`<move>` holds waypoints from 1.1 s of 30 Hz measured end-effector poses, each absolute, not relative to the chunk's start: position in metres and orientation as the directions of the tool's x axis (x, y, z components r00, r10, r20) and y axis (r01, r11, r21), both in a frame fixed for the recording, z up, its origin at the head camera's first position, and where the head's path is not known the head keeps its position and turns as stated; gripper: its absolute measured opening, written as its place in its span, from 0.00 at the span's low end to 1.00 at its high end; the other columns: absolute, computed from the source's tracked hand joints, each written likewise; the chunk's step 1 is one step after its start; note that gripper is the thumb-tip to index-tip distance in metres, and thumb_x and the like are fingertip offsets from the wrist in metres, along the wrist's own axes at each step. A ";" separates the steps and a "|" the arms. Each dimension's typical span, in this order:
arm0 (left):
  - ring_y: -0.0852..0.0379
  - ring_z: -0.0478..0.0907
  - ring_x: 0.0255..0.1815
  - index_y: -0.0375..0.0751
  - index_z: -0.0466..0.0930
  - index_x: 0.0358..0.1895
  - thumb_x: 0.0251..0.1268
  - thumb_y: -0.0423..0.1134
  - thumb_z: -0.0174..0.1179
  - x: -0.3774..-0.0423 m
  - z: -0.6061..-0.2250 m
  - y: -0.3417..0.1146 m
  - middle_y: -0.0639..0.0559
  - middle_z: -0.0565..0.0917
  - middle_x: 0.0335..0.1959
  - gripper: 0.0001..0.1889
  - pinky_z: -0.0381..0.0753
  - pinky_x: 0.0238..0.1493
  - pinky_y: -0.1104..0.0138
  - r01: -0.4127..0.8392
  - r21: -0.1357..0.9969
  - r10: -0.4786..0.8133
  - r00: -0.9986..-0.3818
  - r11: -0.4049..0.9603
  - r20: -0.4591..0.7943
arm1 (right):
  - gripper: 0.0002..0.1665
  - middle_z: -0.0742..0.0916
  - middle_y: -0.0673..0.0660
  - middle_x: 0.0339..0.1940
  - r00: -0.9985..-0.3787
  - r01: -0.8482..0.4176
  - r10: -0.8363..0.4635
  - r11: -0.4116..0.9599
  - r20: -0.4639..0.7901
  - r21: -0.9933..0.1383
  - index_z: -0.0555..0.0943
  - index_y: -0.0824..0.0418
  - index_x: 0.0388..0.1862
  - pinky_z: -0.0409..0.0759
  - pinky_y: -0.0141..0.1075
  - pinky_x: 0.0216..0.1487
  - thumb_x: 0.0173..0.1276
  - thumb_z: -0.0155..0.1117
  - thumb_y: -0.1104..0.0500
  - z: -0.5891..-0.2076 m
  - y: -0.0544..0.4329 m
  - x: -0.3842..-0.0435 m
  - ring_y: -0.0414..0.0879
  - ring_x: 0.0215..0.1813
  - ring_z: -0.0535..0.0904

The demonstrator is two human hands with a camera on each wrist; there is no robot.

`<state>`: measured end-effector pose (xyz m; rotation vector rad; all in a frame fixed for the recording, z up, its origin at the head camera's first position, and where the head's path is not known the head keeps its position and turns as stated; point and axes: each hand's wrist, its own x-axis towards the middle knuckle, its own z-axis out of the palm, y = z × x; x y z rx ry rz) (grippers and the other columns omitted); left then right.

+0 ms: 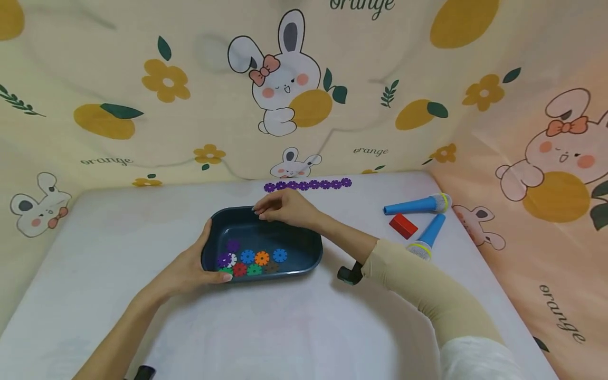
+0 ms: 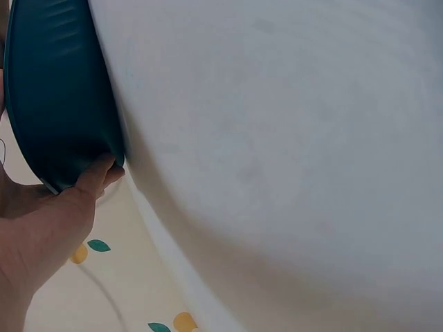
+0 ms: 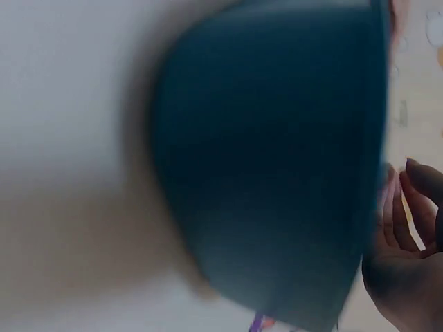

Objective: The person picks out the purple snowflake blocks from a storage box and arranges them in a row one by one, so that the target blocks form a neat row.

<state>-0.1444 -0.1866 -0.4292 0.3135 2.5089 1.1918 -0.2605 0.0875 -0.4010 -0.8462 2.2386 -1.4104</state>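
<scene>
My left hand (image 1: 190,266) grips the left end of a dark blue-green plastic tray (image 1: 299,264), thumb over the near rim. In the left wrist view, its fingers wrap the tray's outer wall (image 2: 62,104). Several small notched snowflake discs lie inside, gathered towards the near left, among them an orange disc (image 1: 262,258), a red disc (image 1: 240,268) and a blue disc (image 1: 280,255). Over the far rim is my right hand (image 1: 290,207), fingers loosely bent, with no piece visible between them. In the right wrist view the tray wall partly hides this hand (image 3: 408,249).
A row of linked purple discs (image 1: 313,184) lies at the table's back edge. To the right are two blue toy microphones, one lengthwise (image 1: 413,205) and one slanted (image 1: 432,232), with a red block (image 1: 404,226) between them. A patterned cloth (image 1: 190,121) hangs behind the white table (image 1: 285,332).
</scene>
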 end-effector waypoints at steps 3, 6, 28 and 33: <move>0.25 0.53 0.74 0.47 0.22 0.79 0.49 0.54 0.77 -0.145 -0.431 -0.187 0.26 0.48 0.77 0.71 0.56 0.68 0.35 0.055 0.789 0.350 -0.913 0.612 -0.208 | 0.13 0.89 0.61 0.47 -0.734 -0.330 -0.679 0.329 0.021 -0.885 0.86 0.66 0.51 0.83 0.31 0.49 0.68 0.67 0.66 -0.409 0.073 -0.257 0.43 0.45 0.87; 0.25 0.51 0.74 0.47 0.21 0.79 0.49 0.53 0.77 -0.143 -0.432 -0.187 0.25 0.46 0.77 0.71 0.56 0.68 0.34 0.049 0.793 0.359 -0.907 0.607 -0.219 | 0.14 0.89 0.60 0.49 -0.715 -0.344 -0.699 0.356 -0.003 -0.869 0.85 0.67 0.52 0.82 0.29 0.48 0.68 0.66 0.66 -0.419 0.061 -0.253 0.40 0.44 0.86; 0.25 0.51 0.74 0.50 0.22 0.79 0.51 0.53 0.76 -0.145 -0.427 -0.188 0.27 0.45 0.78 0.70 0.57 0.68 0.34 0.041 0.787 0.352 -0.907 0.615 -0.229 | 0.18 0.86 0.49 0.45 -0.672 -0.577 -0.740 0.527 -0.004 -0.624 0.88 0.56 0.52 0.76 0.21 0.46 0.62 0.75 0.59 -0.458 0.016 -0.238 0.36 0.46 0.79; 0.24 0.50 0.74 0.48 0.21 0.79 0.51 0.54 0.76 -0.145 -0.427 -0.189 0.26 0.45 0.77 0.70 0.57 0.68 0.34 0.036 0.787 0.352 -0.906 0.616 -0.235 | 0.15 0.84 0.49 0.42 -0.663 -0.602 -0.748 0.523 0.014 -0.604 0.88 0.55 0.48 0.75 0.20 0.45 0.61 0.76 0.59 -0.459 0.015 -0.236 0.35 0.44 0.78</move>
